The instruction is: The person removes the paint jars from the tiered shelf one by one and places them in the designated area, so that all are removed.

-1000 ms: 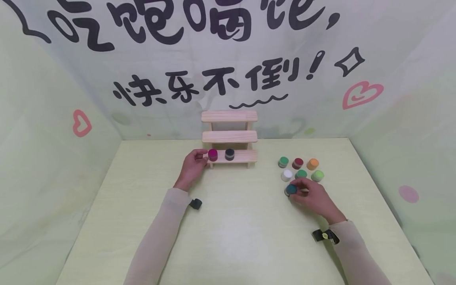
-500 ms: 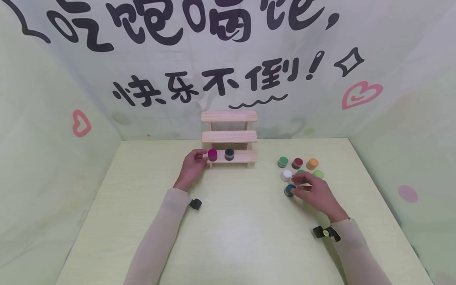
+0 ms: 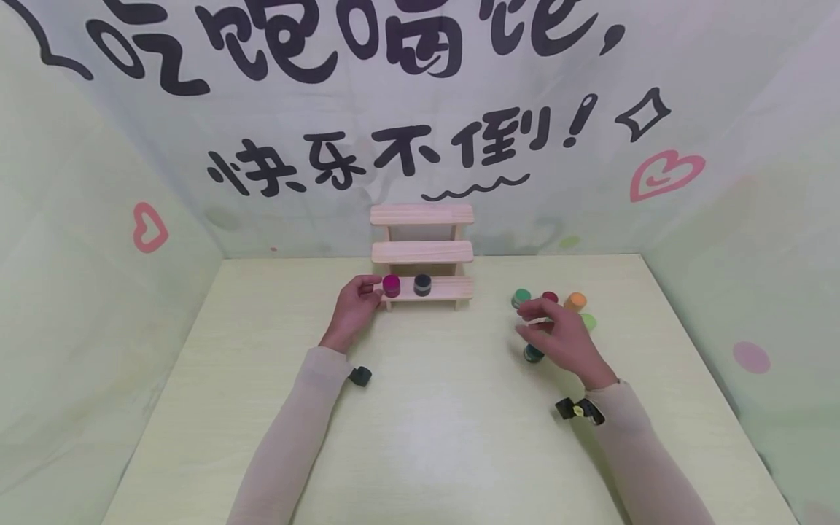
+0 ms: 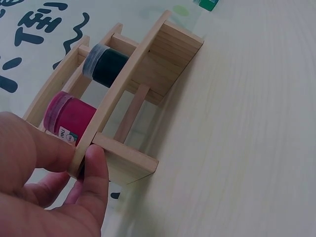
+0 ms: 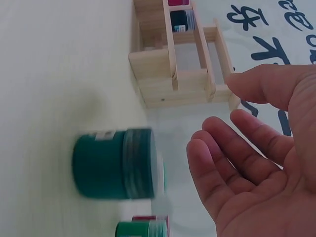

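Observation:
My left hand (image 3: 351, 313) grips the left end of the lowest step of a three-tier wooden stand (image 3: 423, 252), thumb and fingers on either side of the board in the left wrist view. On that step stand a magenta paint jar (image 4: 69, 118) and a dark paint jar (image 4: 105, 66). My right hand (image 3: 566, 339) hovers over the paint jars on the right, fingers apart and nothing held. A dark teal jar (image 3: 533, 354) stands on the table partly under it. In the right wrist view, a teal jar (image 5: 113, 164) appears large beside the open fingers.
Around the right hand stand a green jar (image 3: 521, 297), a dark red jar (image 3: 550, 297), an orange jar (image 3: 575, 301) and a light green jar (image 3: 589, 321). The hand covers others. A printed cloth (image 3: 315, 219) hangs behind the table.
My right hand has let go of the dark teal jar, risen and shifted left and away from me, now hiding the white jar. The left hand and stand have not moved.

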Available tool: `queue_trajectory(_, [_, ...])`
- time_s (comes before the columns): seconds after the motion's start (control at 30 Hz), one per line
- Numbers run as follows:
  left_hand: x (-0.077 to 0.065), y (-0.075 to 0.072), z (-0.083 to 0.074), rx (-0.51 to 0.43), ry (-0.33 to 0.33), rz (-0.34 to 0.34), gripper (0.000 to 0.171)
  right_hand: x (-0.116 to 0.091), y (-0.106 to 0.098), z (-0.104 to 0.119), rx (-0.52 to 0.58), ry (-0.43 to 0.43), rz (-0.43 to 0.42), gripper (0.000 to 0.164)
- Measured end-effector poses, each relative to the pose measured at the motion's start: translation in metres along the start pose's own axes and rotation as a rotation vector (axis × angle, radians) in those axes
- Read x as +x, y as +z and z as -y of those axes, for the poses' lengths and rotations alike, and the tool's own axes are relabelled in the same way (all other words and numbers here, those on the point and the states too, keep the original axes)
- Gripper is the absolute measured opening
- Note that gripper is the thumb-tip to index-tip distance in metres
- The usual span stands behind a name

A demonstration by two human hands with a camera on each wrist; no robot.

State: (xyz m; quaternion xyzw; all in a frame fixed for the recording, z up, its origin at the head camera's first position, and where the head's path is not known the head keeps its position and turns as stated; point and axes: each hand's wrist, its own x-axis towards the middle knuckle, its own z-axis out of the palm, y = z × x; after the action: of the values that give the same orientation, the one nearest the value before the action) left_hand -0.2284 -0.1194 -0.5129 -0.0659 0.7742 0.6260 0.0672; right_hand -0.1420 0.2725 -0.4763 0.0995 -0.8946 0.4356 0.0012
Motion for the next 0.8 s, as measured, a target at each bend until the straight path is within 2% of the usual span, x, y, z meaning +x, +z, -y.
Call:
queue_trajectory(0.3, [0.0,0.003,0.0,-0.06,0.034,0.01,0.03,0.018,0.014,0.015,0.041,-0.059,-0.027,0.033])
queue_trajectory(0.43, [-0.001,0.003,-0.001,-0.048,0.023,0.007,0.031,0.026,0.02,0.023,0.055,-0.063,-0.031,0.034])
queue_trajectory(0.67, [0.0,0.003,-0.001,-0.026,0.004,0.002,0.032,0.041,0.033,0.034,0.087,-0.043,0.01,0.041])
queue_trajectory(0.8, [0.0,0.003,-0.001,-0.006,-0.005,-0.013,0.032,0.049,0.042,0.038,0.103,-0.049,0.012,0.04])
